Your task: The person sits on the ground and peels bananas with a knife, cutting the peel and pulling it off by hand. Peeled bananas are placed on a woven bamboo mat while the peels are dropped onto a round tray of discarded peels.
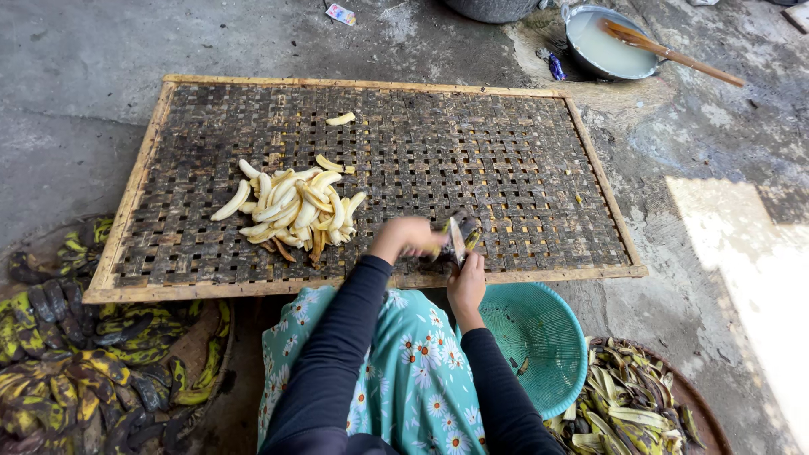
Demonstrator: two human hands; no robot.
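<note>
My left hand (410,236), blurred, grips one end of a dark-skinned banana (470,233) just above the near edge of a woven bamboo tray (472,152). Just below it, my right hand (466,282) holds a small knife (457,240) with the blade pointing up against the banana. A heap of several peeled pale-yellow bananas (295,206) lies on the tray to the left of my hands. One loose piece (340,119) lies farther back on the tray.
A pile of unpeeled blackened bananas (76,371) lies at the lower left. A teal plastic basket (539,337) and a round tray of discarded peels (632,404) sit at the lower right. A metal pot of whitish liquid (608,46) with a wooden spoon (674,55) stands on the concrete beyond the tray.
</note>
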